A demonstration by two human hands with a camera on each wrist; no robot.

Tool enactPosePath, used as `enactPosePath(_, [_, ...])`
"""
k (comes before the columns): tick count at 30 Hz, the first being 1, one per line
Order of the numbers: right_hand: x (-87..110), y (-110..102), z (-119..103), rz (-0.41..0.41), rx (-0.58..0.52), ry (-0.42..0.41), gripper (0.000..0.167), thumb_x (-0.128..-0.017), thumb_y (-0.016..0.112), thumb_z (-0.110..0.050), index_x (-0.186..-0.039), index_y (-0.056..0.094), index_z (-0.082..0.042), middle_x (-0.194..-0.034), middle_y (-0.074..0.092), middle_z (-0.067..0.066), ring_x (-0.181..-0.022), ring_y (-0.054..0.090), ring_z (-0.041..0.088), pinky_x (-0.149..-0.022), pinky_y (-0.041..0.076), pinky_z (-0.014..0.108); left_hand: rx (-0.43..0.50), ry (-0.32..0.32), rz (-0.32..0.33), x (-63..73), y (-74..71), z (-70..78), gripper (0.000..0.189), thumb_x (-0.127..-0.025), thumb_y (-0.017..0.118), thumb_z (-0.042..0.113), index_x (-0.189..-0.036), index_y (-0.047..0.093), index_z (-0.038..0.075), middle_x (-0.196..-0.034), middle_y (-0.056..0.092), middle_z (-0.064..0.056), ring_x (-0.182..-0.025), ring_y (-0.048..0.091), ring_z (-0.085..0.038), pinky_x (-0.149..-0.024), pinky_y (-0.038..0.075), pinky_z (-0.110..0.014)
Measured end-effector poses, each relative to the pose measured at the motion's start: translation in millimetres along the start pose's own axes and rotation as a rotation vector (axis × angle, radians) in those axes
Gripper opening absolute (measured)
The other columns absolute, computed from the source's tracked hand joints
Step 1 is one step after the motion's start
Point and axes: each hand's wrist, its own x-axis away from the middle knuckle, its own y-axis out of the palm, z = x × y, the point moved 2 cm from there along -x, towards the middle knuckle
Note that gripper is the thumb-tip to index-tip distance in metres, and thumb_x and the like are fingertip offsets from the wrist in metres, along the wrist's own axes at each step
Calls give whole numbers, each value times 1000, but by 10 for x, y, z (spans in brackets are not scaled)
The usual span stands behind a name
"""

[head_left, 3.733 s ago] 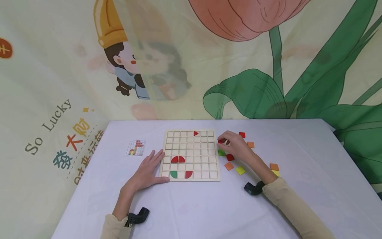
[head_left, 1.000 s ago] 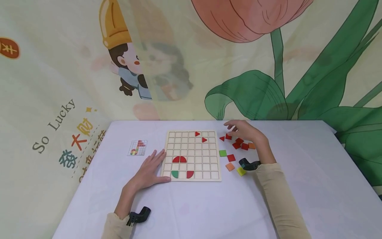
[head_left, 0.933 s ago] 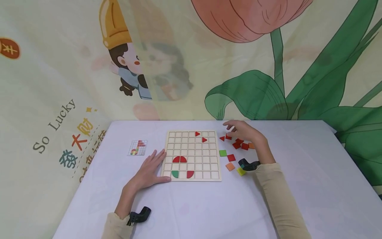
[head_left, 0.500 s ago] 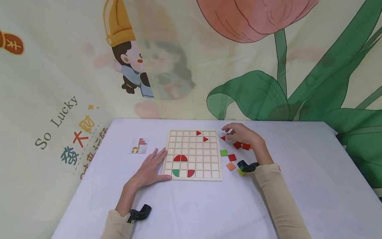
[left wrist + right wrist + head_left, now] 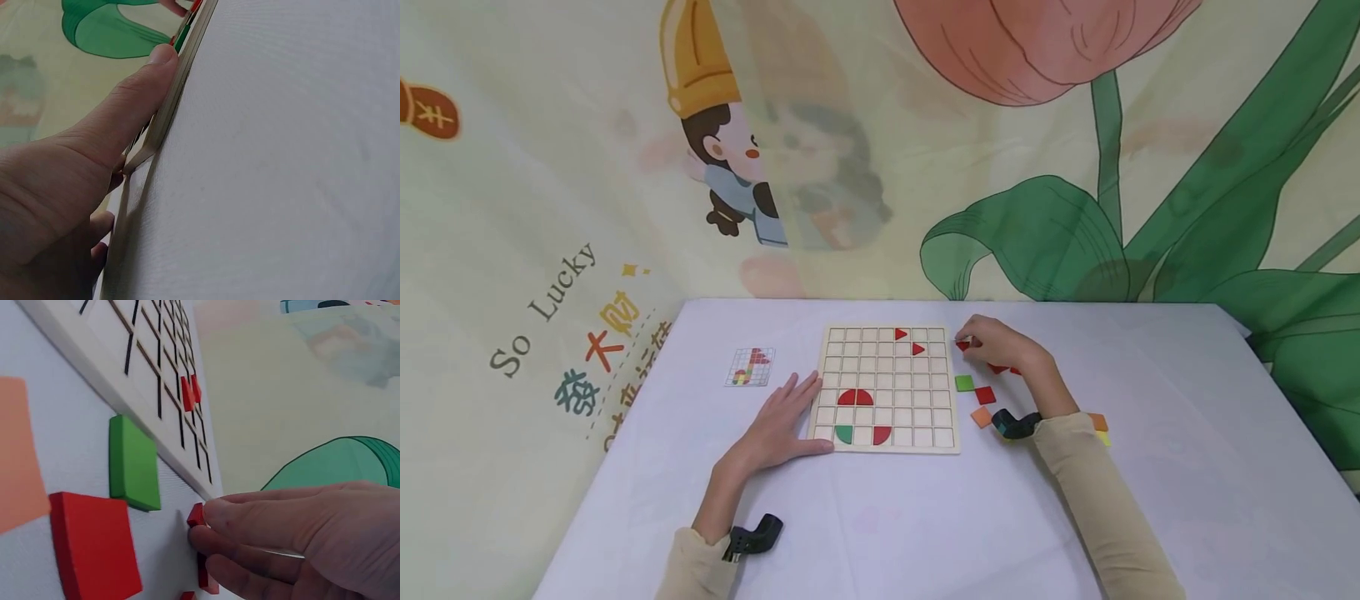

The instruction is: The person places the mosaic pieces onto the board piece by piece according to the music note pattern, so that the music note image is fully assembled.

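Note:
My left hand (image 5: 778,425) lies at the lower left corner of a wooden grid board (image 5: 880,367), fingers straight along its edge. In the left wrist view its thumb (image 5: 140,94) rests on the board's rim. Two red triangle tiles (image 5: 918,349) sit in cells near the top. Lower down are two red quarter circles (image 5: 856,398) side by side, a green quarter circle (image 5: 845,434) and another red one (image 5: 882,435). Off the board's upper right corner, my right hand (image 5: 996,342) pinches a red triangle tile (image 5: 196,515) between thumb and fingers, close over the table.
Right of the board lie a green square (image 5: 964,383), a red square (image 5: 985,395) and an orange square (image 5: 981,417). More red tiles are partly hidden under the right hand. Orange and yellow tiles (image 5: 1100,423) show beside the right sleeve. A pattern card (image 5: 750,367) lies left of the board.
A second red triangle has come onto the board since the oldest frame. My right hand hovered over the red tiles, then came down and pinched the red triangle there. My left hand stays put.

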Motion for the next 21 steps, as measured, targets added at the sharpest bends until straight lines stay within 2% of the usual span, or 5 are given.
enactPosePath(6, [0, 12, 18, 10, 42, 4, 31, -93, 61, -5, -123, 64, 1, -115, 63, 17, -100, 56, 25, -92, 54, 41, 4, -7, -4, -10, -3, 13, 103, -74, 76, 55, -155, 25, 16, -163, 21, -5, -153, 7, -34, -122, 11, -58])
enactPosePath(14, [-36, 90, 23, 17, 76, 23, 32, -90, 65, -7, -122, 65, -1, -107, 61, 13, -93, 55, 22, -88, 54, 37, 6, -5, -3, 4, 28, -13, 103, -73, 76, 56, -154, 26, 15, -163, 22, -6, -152, 8, -35, -121, 12, -60])
enactPosePath(21, [-46, 88, -15, 49, 105, 19, 23, -90, 64, -3, -113, 65, -1, -102, 58, 13, -89, 54, 21, -84, 54, 35, 9, -2, 1, -11, 18, -7, 103, -74, 76, 55, -154, 26, 15, -163, 22, -5, -152, 7, -35, -121, 12, -60])
